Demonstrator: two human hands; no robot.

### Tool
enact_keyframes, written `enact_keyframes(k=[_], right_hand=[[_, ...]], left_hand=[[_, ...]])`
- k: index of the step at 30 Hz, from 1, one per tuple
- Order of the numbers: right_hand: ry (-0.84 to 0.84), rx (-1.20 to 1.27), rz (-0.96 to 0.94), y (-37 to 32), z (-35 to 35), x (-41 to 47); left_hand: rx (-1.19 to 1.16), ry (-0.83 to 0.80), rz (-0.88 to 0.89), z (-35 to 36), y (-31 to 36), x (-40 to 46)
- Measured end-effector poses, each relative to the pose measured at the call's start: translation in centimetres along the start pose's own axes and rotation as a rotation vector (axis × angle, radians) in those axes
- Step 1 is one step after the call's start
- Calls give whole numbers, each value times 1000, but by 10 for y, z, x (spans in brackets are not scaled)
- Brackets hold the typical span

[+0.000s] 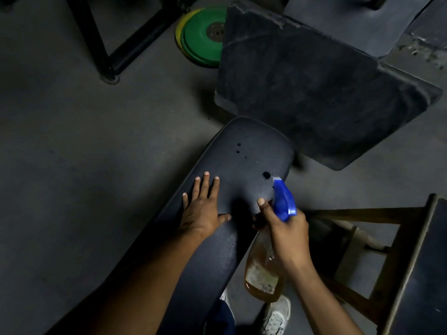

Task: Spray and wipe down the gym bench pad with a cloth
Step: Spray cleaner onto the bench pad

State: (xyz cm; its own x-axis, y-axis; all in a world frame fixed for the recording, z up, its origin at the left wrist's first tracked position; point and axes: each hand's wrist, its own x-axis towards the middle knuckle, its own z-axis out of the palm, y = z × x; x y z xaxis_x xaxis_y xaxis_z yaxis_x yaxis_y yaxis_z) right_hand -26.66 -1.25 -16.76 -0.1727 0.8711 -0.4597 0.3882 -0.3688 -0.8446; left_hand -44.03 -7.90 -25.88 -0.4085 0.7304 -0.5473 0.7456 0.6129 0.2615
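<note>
A long dark gym bench pad (pixel 251 146) runs from the bottom left up to the middle of the head view. Dark wet drops dot its far end, with one larger blot just ahead of the nozzle. My left hand (pixel 203 206) lies flat on the pad, fingers spread, holding nothing. My right hand (pixel 287 228) grips a spray bottle (pixel 262 274) that has a blue trigger head and amber liquid inside. Its nozzle points at the pad's right edge. No cloth is in view.
A second dark, worn pad (pixel 314 88) tilts just beyond the bench end. Green weight plates (pixel 200 37) lie on the floor at the top. A black metal frame (pixel 106 44) stands at top left. A brown-framed bench (pixel 399 262) stands on the right. My white shoe (pixel 277 315) is below.
</note>
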Motion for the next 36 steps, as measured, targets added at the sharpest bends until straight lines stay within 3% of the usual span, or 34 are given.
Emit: enact_keyframes(k=[21,36], right_hand=[[-234,-140,-57,35,10,-75],[-141,-176,-34,60,-56,-116]], left_hand=[[-26,82,-61,28,-22,-61],[-73,88,-169,71,-4,-149]])
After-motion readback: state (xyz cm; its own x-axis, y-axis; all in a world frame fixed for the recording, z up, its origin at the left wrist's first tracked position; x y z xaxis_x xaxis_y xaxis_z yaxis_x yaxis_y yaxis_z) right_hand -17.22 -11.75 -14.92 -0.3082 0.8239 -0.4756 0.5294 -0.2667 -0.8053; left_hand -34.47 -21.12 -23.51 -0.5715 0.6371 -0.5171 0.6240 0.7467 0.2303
